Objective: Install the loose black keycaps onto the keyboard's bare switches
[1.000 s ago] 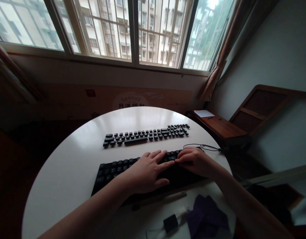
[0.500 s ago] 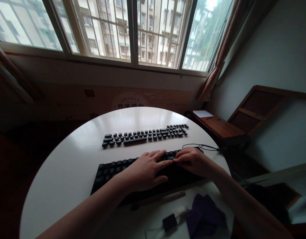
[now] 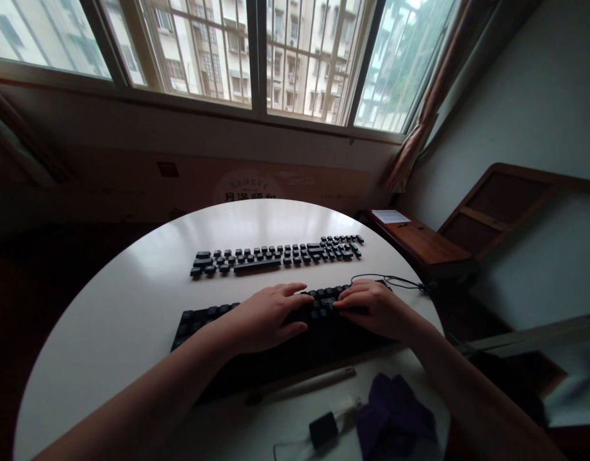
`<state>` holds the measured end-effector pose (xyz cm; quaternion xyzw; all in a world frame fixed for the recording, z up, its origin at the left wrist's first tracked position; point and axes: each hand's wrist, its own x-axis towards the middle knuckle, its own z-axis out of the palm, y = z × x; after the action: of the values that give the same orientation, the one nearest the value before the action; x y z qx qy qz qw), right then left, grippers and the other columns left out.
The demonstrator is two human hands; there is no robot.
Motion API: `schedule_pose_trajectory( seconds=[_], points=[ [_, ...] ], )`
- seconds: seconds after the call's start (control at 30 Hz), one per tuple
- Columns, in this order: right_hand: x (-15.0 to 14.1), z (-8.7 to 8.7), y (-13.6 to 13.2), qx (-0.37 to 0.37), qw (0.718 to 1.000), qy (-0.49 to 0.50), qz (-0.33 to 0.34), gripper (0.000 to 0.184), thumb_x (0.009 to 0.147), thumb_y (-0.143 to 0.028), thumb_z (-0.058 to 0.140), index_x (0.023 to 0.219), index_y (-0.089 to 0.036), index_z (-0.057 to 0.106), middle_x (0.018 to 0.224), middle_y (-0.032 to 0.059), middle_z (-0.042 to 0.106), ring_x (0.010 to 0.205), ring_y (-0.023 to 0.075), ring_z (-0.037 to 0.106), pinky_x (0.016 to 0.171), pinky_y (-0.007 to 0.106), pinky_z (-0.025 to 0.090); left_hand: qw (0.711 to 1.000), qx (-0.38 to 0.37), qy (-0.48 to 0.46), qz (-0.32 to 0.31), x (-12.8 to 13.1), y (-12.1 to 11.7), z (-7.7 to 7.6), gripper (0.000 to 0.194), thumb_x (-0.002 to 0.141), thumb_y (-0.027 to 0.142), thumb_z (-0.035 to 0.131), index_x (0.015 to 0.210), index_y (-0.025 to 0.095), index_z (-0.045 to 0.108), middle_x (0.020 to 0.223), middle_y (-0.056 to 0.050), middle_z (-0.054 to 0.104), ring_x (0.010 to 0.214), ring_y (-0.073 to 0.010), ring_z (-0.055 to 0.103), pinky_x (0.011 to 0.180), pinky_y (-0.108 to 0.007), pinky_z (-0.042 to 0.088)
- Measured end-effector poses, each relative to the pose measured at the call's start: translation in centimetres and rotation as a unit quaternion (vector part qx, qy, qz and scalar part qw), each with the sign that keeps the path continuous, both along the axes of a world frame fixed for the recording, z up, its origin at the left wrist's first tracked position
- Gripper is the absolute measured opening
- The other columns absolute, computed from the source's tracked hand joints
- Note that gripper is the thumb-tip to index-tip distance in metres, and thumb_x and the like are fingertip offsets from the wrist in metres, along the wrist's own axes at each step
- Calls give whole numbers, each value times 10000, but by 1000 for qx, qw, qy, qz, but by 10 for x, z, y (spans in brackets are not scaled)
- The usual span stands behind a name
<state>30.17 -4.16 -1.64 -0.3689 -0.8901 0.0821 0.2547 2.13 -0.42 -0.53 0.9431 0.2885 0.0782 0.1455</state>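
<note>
A black keyboard (image 3: 275, 368) lies on the round white table, with keys seated along its far rows and a dark, bare-looking area nearer me. Over its middle, my left hand (image 3: 275, 314) is open, fingers apart, the fingertips close to the keys. My right hand (image 3: 366, 304) rests at the keyboard's right part with thumb and fingers pinched together; whatever is between them is hidden. Loose black keycaps (image 3: 275, 256) lie in rows on the table beyond the keyboard, among them a long space bar (image 3: 257, 266).
Near me lie a slim light stick (image 3: 309, 383) with a dark end, a small black block with thin wire (image 3: 323, 429) and a purple cloth (image 3: 393, 410). A black cable (image 3: 395, 280) runs off the table's right edge (image 3: 432, 314). Beyond stands a wooden desk (image 3: 419, 240) with paper.
My left hand has drawn back to the left, uncovering keys near the right hand. My right hand stays pinched at about the same spot. The view has tilted slightly.
</note>
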Motion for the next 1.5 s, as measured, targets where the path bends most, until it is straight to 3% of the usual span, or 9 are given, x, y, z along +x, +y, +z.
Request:
schedule_pose_trajectory(
  seconds=[0.33,0.57,0.87,1.27,1.5],
  points=[
    [0,-2,-2,-1,1000,-9,4,159,887,-193,675,1017,-242,752,952,37,760,809,165,683,760,291,484,1000,6,1,-2,1,1,-1,530,903,380,614,1408,254,511,1504,-107,466,1323,-296,494,1079,-430,410],
    [-5,3,-6,54,997,-48,4,140,935,-250,617,981,-247,749,887,50,749,751,173,655,733,328,448,999,34,-7,-12,1,-1,-3,535,892,372,625,1400,249,513,1495,-114,475,1304,-307,512,1066,-442,421],
    [-9,7,-10,43,996,-74,-29,142,874,-197,676,997,-251,720,915,22,746,821,184,665,789,338,438,994,91,-21,-51,10,-16,-2,533,864,360,679,1379,337,543,1520,-93,438,1336,-350,463,1087,-525,377],
    [-12,8,-11,69,994,-83,-32,147,935,-261,620,848,-248,737,884,29,740,754,177,621,732,335,433,995,81,-29,-53,10,-11,-9,502,870,382,679,1358,367,565,1524,-74,435,1352,-351,446,1096,-536,373],
    [-14,6,-13,67,994,-77,-35,91,882,-188,654,894,-236,731,911,42,749,800,193,646,771,345,460,994,82,-33,-58,10,-10,-8,514,858,356,689,1358,357,569,1528,-81,428,1350,-361,449,1094,-547,377]
  ],
)
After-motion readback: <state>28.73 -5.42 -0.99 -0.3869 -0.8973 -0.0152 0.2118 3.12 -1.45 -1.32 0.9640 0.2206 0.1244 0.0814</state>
